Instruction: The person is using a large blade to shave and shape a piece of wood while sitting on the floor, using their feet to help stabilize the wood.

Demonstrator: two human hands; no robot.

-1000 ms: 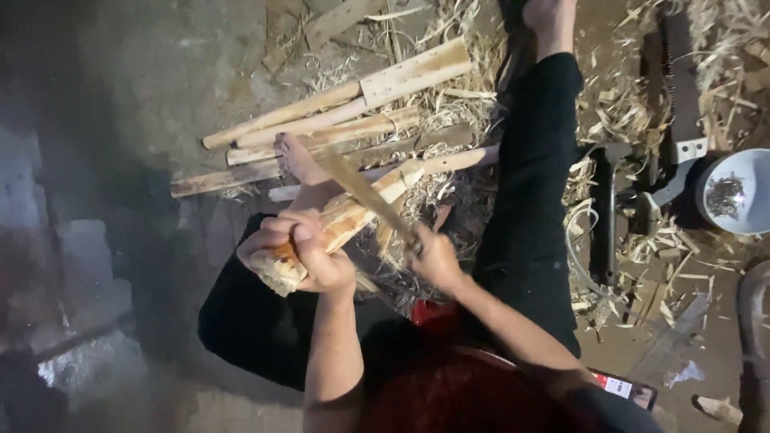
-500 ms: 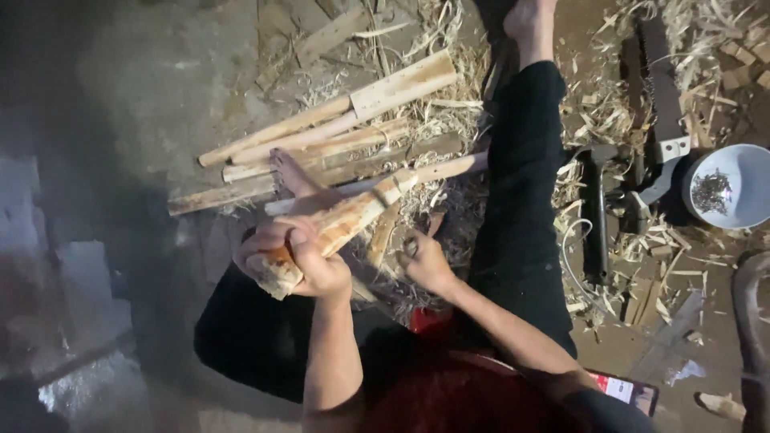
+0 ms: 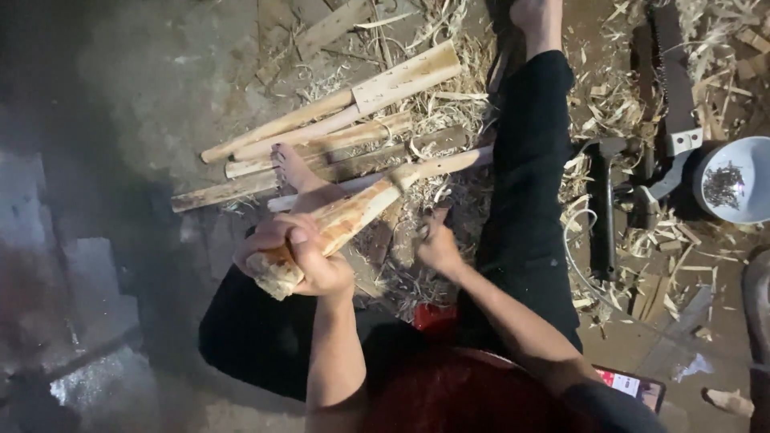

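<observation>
Rough tapered wooden billet (image 3: pixel 337 228), fibrous end

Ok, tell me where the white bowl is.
In the head view, the round white bowl sits at the far right edge on the shaving-strewn floor, just right of the hand saw, well away from both hands.
</observation>
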